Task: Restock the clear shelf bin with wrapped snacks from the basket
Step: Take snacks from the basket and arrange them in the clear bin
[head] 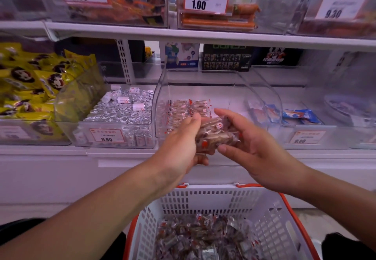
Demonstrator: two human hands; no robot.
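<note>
A bunch of brown wrapped snacks (216, 135) in clear wrappers with red marks is held between both hands, just in front of the clear shelf bin (240, 88). My left hand (181, 143) grips the bunch from the left, fingers curled under it. My right hand (250, 135) holds it from the right, thumb below and fingers over the top. Inside the bin, a row of the same snacks (187, 107) lies at the back left. Below, the white basket (213, 198) with an orange rim holds several more wrapped snacks (203, 237).
Left of the clear bin stands a bin of silver-wrapped rolls (122, 111), and further left yellow packets (30, 84). On the right lies a bin with blue packets (301, 115). An upper shelf (183, 34) with price-tagged bins runs overhead.
</note>
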